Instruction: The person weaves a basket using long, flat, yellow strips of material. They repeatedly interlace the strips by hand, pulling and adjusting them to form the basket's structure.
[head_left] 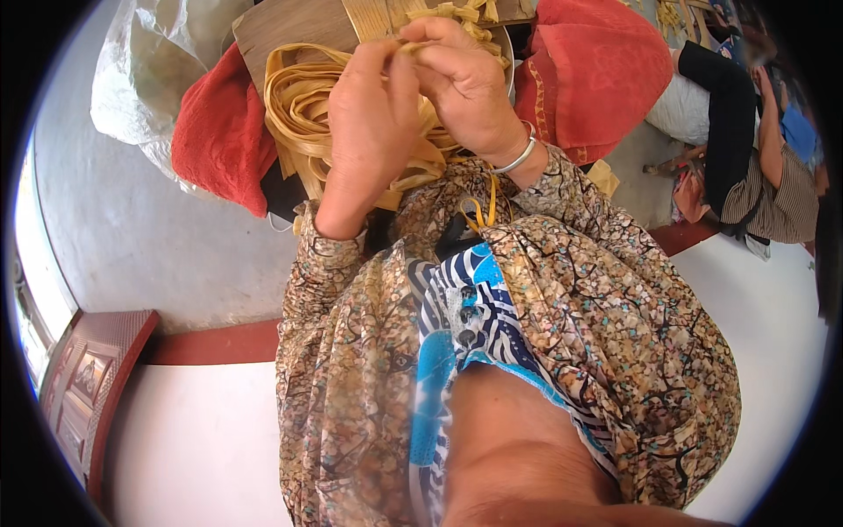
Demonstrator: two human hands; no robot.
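Note:
My left hand [373, 123] is raised over a loose coil of pale yellow flat strips [292, 88], its fingers bent at the top of the pile. My right hand [465, 92], with a silver bangle at the wrist, meets it there, fingers pinched on a yellow strip [410, 47]. The fingertips of both hands are close together on that strip, and partly hidden. Beneath lies a brown wooden board [255, 35] with more strips, and part of a white rim shows at its right.
Red cloths [215, 132] [593, 79] flank the work, with a white plastic sack [154, 70] at the left. At the right another person [760, 193] sits in dark and striped clothing. A carved wooden door [92, 378] stands at the lower left.

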